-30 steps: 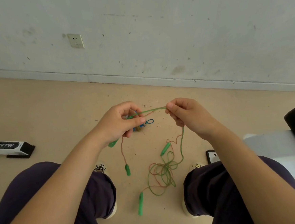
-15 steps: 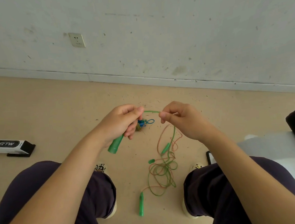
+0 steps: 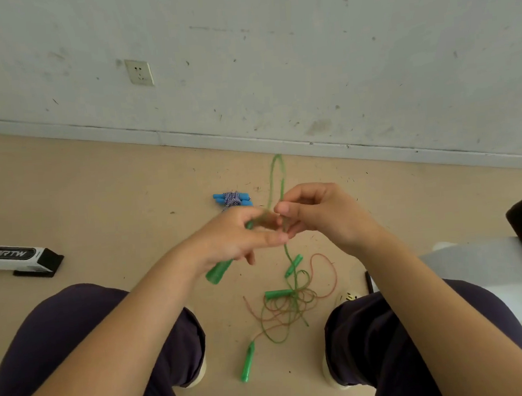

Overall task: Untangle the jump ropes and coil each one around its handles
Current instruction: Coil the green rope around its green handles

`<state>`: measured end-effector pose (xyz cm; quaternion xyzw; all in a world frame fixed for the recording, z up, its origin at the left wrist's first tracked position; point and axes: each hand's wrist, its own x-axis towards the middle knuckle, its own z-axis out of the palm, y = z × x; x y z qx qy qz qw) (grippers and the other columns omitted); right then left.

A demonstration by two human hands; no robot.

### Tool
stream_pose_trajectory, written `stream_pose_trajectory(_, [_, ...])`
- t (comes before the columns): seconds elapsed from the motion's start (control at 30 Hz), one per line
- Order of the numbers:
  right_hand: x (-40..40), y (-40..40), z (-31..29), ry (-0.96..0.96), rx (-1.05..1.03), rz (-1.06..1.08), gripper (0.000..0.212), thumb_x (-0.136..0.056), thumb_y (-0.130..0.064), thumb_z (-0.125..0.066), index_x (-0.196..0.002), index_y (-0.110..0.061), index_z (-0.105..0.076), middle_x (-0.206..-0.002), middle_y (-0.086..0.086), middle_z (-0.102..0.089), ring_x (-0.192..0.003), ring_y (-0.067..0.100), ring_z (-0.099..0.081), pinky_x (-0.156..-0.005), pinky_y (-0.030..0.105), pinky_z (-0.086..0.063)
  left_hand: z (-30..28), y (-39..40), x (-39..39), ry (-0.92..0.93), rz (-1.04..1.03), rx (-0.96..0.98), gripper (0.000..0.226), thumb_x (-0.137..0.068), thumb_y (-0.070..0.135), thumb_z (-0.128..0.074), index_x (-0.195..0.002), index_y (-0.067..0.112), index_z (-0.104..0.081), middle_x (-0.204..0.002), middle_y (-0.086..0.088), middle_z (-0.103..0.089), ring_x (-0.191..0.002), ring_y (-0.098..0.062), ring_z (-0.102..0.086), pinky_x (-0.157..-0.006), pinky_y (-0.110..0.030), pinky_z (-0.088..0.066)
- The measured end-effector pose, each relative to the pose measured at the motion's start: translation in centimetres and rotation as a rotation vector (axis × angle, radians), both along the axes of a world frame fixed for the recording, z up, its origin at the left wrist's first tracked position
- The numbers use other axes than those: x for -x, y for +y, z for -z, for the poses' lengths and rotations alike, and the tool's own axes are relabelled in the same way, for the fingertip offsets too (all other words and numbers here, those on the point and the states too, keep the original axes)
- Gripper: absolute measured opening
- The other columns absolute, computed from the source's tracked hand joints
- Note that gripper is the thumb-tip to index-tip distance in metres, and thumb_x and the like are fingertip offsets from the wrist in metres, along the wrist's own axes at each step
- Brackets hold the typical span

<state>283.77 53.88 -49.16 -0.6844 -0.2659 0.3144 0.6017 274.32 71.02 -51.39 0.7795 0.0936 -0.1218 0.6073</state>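
My left hand [image 3: 238, 240] grips a green jump-rope handle [image 3: 218, 271] whose end sticks out below the palm. My right hand [image 3: 320, 215] pinches the green rope [image 3: 278, 171], which loops up above both hands and also hangs down to the floor. On the floor between my knees lies a tangle of green and orange rope [image 3: 290, 308] with three more green handles: one [image 3: 293, 265], another [image 3: 278, 294] and a third [image 3: 247, 363]. A blue-handled rope [image 3: 233, 199], coiled round its handles, lies beyond my hands.
A white and black box [image 3: 14, 258] lies on the floor at the left. A phone [image 3: 368, 281] and a white and black object [image 3: 493, 270] are at the right. My shoes show beside the tangle. The wall with a socket [image 3: 139, 72] is close ahead.
My hands have come together and the green rope now loops up above them. The head has tilted, so the blue coiled rope shows clear of my left hand. One handle has dropped onto the tangle.
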Motion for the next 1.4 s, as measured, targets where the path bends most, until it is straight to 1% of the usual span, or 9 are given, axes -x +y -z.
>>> stream_pose_trajectory(0.3, [-1.5, -0.5, 0.1, -0.024, -0.007, 0.263, 0.018, -0.093, -0.015, -0.064, -0.077, -0.009, -0.059, -0.063, 0.004, -0.061, -0.048, 0.014, -0.043, -0.051, 0.023, -0.036, -1.5, 2.3, 0.1, 0.049, 0.083, -0.054, 0.025, -0.093, 0.036, -0.065, -0.085, 0.015, -0.075, -0.079, -0.004, -0.073, -0.044, -0.013, -0.035, -0.048, -0.025, -0.032])
stream_pose_trajectory(0.53, [-2.6, -1.8, 0.4, -0.123, 0.198, 0.442, 0.016, -0.086, -0.02, -0.074, -0.092, -0.01, -0.063, -0.059, 0.001, -0.063, -0.046, 0.013, -0.048, -0.052, 0.024, -0.042, -1.9, 4.4, 0.5, -0.085, -0.138, -0.157, 0.029, -0.091, 0.031, -0.067, -0.079, 0.005, -0.072, -0.06, -0.005, -0.063, -0.044, -0.002, -0.04, -0.045, -0.01, -0.032])
stream_pose_trajectory(0.63, [-1.6, -1.1, 0.4, -0.198, 0.281, 0.427, 0.036, -0.082, -0.036, -0.077, -0.095, -0.016, -0.049, -0.057, -0.003, -0.054, -0.045, 0.011, -0.043, -0.048, 0.021, -0.039, -1.7, 3.4, 0.3, -0.156, -0.171, -0.092, 0.03, -0.091, 0.035, -0.064, -0.079, 0.007, -0.069, -0.046, 0.001, -0.052, -0.045, -0.013, -0.043, -0.053, -0.022, -0.038])
stream_pose_trajectory(0.73, [-1.0, -0.6, 0.3, -0.356, 0.228, 0.349, 0.03, -0.081, -0.04, -0.076, -0.078, -0.016, -0.059, -0.061, -0.002, -0.04, -0.053, 0.007, -0.034, -0.053, 0.023, -0.032, -0.9, 2.5, -0.1, -0.142, -0.144, -0.054, 0.03, -0.093, 0.035, -0.062, -0.082, 0.008, -0.068, -0.038, 0.005, -0.04, -0.04, -0.017, -0.04, -0.055, -0.028, -0.04])
stream_pose_trajectory(0.87, [0.3, 0.3, 0.4, -0.533, 0.252, 0.159, 0.017, -0.07, -0.038, -0.084, -0.08, -0.031, -0.072, -0.085, -0.004, -0.038, -0.069, 0.001, -0.04, -0.069, 0.008, -0.036, -0.4, 1.3, -0.4, -0.089, -0.112, -0.021, 0.027, -0.091, 0.04, -0.068, -0.077, 0.018, -0.069, -0.039, 0.008, -0.035, -0.039, -0.011, -0.032, -0.061, -0.031, -0.04])
stream_pose_trajectory(1.03, [0.7, 0.6, 0.4, -0.548, 0.286, 0.008, 0.01, -0.075, -0.026, -0.082, -0.073, -0.024, -0.073, -0.086, -0.004, -0.047, -0.079, -0.008, -0.041, -0.069, 0.006, -0.034, -0.8, 1.1, -0.3, -0.051, -0.027, 0.076, 0.025, -0.089, 0.041, -0.064, -0.071, 0.024, -0.068, -0.049, 0.004, -0.034, -0.043, -0.011, -0.027, -0.05, -0.024, -0.037])
stream_pose_trajectory(1.2, [-0.5, 0.0, 0.4, -0.435, 0.286, 0.259, 0.01, -0.078, -0.028, -0.08, -0.073, -0.022, -0.073, -0.102, 0.003, -0.051, -0.084, 0.002, -0.05, -0.069, 0.003, -0.034, -1.4, 3.7, -0.1, -0.03, -0.052, 0.023, 0.026, -0.096, 0.024, -0.062, -0.091, 0.0, -0.07, -0.054, 0.002, -0.038, -0.045, -0.012, -0.026, -0.047, -0.023, -0.026])
stream_pose_trajectory(1.33, [-1.1, -0.8, 0.0, -0.428, 0.3, 0.311, 0.016, -0.08, -0.024, -0.078, -0.076, -0.008, -0.074, -0.086, 0.009, -0.054, -0.074, 0.016, -0.048, -0.059, 0.008, -0.034, -1.8, 5.3, 0.5, -0.02, -0.108, -0.033, 0.021, -0.092, 0.025, -0.066, -0.088, 0.005, -0.072, -0.055, 0.001, -0.042, -0.044, -0.011, -0.03, -0.047, -0.022, -0.028])
stream_pose_trajectory(1.4, [-1.3, -1.0, 0.2, -0.397, 0.318, 0.373, 0.017, -0.08, -0.029, -0.078, -0.079, -0.013, -0.074, -0.101, 0.001, -0.053, -0.086, 0.008, -0.051, -0.07, 0.004, -0.034, -1.9, 5.9, 0.8, -0.006, -0.123, -0.068, 0.021, -0.091, 0.027, -0.068, -0.086, 0.007, -0.074, -0.055, 0.001, -0.045, -0.045, -0.011, -0.032, -0.049, -0.023, -0.029])
